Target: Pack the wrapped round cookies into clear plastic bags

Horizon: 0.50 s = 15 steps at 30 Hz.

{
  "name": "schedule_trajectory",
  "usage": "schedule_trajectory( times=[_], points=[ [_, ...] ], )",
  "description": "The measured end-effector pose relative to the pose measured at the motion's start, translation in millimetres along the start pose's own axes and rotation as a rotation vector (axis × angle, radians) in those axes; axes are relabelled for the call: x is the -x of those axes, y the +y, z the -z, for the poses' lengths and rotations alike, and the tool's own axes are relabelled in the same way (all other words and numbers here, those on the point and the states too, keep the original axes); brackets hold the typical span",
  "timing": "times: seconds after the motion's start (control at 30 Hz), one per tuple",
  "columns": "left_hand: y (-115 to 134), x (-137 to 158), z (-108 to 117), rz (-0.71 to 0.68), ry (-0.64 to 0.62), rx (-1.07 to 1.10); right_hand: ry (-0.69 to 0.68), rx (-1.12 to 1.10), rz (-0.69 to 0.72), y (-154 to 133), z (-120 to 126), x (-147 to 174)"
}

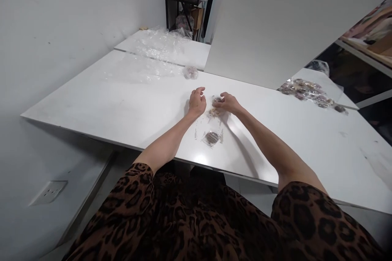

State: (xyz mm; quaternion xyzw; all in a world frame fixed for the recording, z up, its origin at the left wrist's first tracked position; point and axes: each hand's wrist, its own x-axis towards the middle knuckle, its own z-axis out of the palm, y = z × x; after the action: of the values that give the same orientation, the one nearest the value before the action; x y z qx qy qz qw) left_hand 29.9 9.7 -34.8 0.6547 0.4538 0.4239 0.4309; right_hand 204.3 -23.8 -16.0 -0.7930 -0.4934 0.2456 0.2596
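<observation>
My right hand (229, 102) has its fingers curled onto a small dark packet in clear wrap (217, 100) on the white table (147, 110). To its left, my left hand (197, 102) is raised just over the tabletop, fingers bent and apart with nothing seen between them. Between the hands and a little nearer to me lies a brownish-orange packet (213, 112) in clear plastic. Closer to the front edge is a dark brown wrapped packet (212, 138) with pale print too small to read. Clear film surrounds these pieces.
Clear plastic bags (159, 45) spread over the far left, beside a clear-wrapped pinkish bundle (191, 72). Several wrapped pieces (309, 91) are heaped at the right. A large white panel (263, 24) stands behind the table. A black cart (182, 0) is farther back.
</observation>
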Motion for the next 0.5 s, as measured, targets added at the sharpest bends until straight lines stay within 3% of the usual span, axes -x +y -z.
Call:
schedule_trajectory(
  times=[0.13, 0.27, 0.4, 0.5],
  points=[
    [4, -2, 5, 0.043, -0.010, -0.015, -0.004, -0.227, -0.125, -4, 0, 6],
    [8, -3, 10, 0.061, -0.050, -0.058, 0.093, -0.285, -0.043, 0, 32, 18],
    [12, 0, 14, -0.017, -0.372, -0.309, 0.025, -0.337, 0.012, 2, 60, 33],
    [11, 6, 14, -0.152, -0.538, -0.594, -0.115, -0.349, 0.018, 2, 57, 48]
  ],
)
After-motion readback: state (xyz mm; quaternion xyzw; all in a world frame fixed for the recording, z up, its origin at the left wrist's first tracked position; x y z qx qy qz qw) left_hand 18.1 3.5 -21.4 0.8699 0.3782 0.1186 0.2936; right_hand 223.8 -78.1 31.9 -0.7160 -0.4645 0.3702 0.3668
